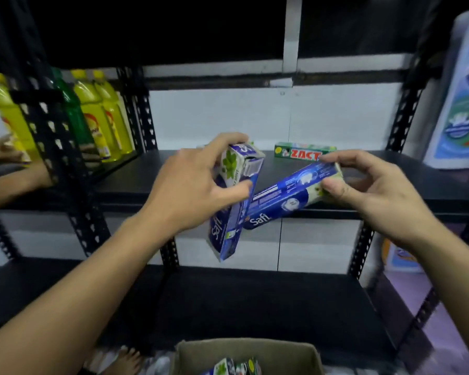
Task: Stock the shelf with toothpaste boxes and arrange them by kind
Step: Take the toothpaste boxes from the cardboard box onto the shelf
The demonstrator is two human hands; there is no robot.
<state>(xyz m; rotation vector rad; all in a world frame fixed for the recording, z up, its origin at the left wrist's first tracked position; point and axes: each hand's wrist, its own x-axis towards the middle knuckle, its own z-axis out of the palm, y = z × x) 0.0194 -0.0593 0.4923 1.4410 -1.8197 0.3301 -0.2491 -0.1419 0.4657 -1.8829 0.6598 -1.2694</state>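
Note:
My left hand grips a blue and white toothpaste box near its top end, held almost upright in front of the black shelf. My right hand pinches the end of a second blue toothpaste box, which slants down to the left and meets the first box. A green toothpaste box with red lettering lies on the shelf at the back, behind both hands. More toothpaste boxes sit in a cardboard carton at the bottom.
Yellow and green bottles fill the neighbouring shelf bay on the left, where another person's hand reaches. A large white and blue pack stands at the right. A lower black shelf lies beneath. Perforated black uprights frame the bays.

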